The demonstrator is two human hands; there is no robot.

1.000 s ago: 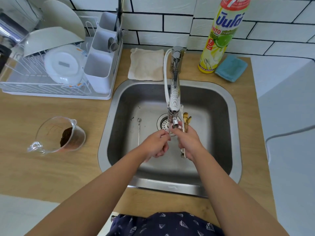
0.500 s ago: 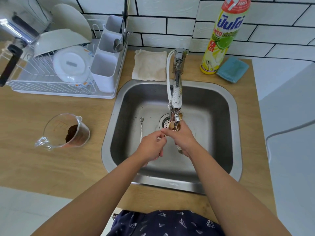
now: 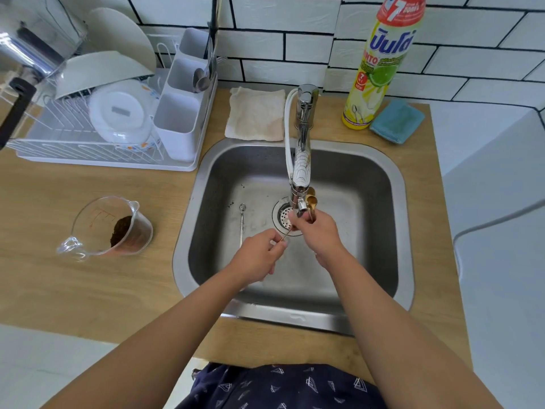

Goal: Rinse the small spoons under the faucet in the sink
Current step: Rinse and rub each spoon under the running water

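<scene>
Over the steel sink (image 3: pixel 395 208), my right hand (image 3: pixel 317 234) grips a bunch of small gold spoons (image 3: pixel 311 202), bowls up beside the faucet (image 3: pixel 300 160) spout. My left hand (image 3: pixel 259 255) pinches the thin handle end of one gold spoon (image 3: pixel 285 235) that slants up toward my right hand. A small silver spoon (image 3: pixel 241 221) lies on the sink floor left of the drain (image 3: pixel 283 216). I cannot tell whether water is running.
A white dish rack (image 3: pixel 97 154) with plates and a cutlery caddy stands back left. A glass measuring cup (image 3: pixel 109 228) with brown powder sits left of the sink. Behind the sink lie a beige cloth (image 3: pixel 256 113), a dish soap bottle (image 3: pixel 380 60) and a blue sponge (image 3: pixel 396 121).
My hands, which were together under the spout, have drawn apart: the left hand has moved down and left, pulling one gold spoon by its handle. The camera view shifted slightly left.
</scene>
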